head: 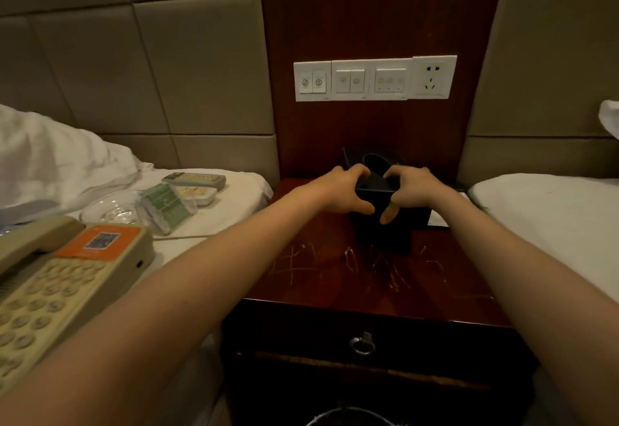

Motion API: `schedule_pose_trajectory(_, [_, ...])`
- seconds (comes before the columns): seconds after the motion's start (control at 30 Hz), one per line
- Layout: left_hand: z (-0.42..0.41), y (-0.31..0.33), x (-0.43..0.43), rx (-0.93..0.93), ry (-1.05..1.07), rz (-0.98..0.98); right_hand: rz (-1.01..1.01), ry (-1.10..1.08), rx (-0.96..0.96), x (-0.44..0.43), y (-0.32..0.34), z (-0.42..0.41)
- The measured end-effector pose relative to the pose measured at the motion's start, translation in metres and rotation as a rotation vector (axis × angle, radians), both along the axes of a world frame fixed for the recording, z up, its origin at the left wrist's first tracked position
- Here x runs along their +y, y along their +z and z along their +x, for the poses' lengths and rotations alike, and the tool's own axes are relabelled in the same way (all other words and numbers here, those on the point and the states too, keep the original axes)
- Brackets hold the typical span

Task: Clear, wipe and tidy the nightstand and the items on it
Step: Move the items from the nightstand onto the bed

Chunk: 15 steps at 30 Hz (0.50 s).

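A black tissue box (385,224) stands at the back of the dark red wooden nightstand (318,278). My left hand (345,191) grips its left top edge, thumb down its front face. From the right, my right hand (410,193) grips the top edge with its fingers curled over and its thumb on the front. Pale scratches mark the nightstand's top. A beige telephone (60,278), two remote controls (196,179), a green packet (165,204) and a clear glass ashtray (112,209) lie on the bed at left.
A white card (438,219) lies on the nightstand right of the box. Switches and a socket (375,79) sit on the wooden panel above. White beds flank the nightstand. A drawer with a ring pull (363,345) faces me; a bin rim (351,417) shows below.
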<state>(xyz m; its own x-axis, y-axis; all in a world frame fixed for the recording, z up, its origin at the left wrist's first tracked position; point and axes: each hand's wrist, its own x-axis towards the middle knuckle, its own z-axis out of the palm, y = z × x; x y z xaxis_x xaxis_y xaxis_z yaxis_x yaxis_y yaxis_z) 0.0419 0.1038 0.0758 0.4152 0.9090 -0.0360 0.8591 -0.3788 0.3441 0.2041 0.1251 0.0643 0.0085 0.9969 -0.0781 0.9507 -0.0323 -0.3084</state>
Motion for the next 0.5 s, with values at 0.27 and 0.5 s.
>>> schedule_pose_trajectory(0.27, [-0.032, 0.042, -0.063, 0.296, 0.184, 0.108, 0.127, 0.245, 0.028, -0.059, 0.033, -0.040])
schedule_pose_trajectory(0.5, [-0.078, 0.072, -0.127, 0.381, 0.307, 0.155, 0.191, 0.457, 0.111, -0.103, 0.056, -0.090])
